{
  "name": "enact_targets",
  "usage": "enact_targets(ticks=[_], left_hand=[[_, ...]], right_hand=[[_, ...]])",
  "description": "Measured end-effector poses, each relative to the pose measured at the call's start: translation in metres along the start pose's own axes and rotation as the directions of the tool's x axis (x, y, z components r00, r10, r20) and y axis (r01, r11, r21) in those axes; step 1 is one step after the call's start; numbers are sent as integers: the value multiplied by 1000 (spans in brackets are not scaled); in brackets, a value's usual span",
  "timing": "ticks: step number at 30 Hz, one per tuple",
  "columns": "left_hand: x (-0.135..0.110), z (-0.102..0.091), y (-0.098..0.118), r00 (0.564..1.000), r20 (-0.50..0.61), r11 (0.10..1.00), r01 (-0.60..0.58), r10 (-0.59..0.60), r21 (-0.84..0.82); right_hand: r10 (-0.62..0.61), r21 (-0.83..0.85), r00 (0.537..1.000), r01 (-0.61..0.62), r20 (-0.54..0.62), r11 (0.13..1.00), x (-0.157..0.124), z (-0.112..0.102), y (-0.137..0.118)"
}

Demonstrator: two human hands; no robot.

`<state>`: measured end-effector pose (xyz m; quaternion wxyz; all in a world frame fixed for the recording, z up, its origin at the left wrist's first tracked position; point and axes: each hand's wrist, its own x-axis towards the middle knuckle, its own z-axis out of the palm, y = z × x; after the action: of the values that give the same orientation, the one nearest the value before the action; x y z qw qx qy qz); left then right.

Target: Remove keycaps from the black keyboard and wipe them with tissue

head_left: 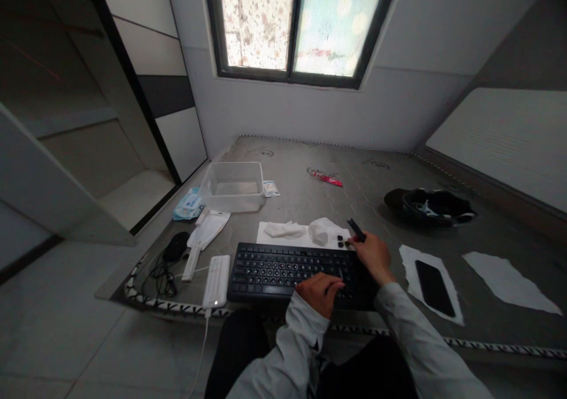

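A black keyboard [274, 272] lies near the front edge of a grey mattress [292, 201]. Its keys have little white marks, but they are too small to read. The left hand [316, 293] is over the right part of the keyboard. Its fingers are curled and its thumb is close to them. I cannot tell if it has hold of anything. The right hand [372, 256] is at the back right corner of the keyboard. Its fingers are closed around a small black stick [355, 230], and one end pokes out. Just beside that hand, a few little black keycaps [340, 238] sit on a white sheet of paper [261, 234]. Two crumpled tissues [286, 230] [321, 232] are on the paper too.

Behind them is a red packet [328, 179] with print I cannot read. A clear plastic box [239, 204] stands at the back left. Next to it are a small white packet [271, 188] and a blue and white pack [188, 204]. Both have print, but it is too tiny to read. A white power bank [217, 278] with a small light sits left of the keyboard, near a black mouse [176, 247]. On the right, a black phone [434, 288] lies on a white tissue [410, 257], near a black cap [398, 200].
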<state>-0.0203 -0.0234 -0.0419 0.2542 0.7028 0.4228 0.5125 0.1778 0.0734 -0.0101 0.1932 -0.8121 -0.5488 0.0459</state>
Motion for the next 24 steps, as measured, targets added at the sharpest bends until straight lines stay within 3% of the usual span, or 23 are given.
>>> enact_targets(ticks=[8, 24], left_hand=[[-1, 0, 1, 1000, 7, 1000, 16, -16, 25], [-1, 0, 2, 1000, 21, 999, 13, -14, 44]], right_hand=[[23, -40, 995, -19, 99, 999, 5, 3, 15], [61, -29, 994, -59, 94, 998, 1, -4, 13]])
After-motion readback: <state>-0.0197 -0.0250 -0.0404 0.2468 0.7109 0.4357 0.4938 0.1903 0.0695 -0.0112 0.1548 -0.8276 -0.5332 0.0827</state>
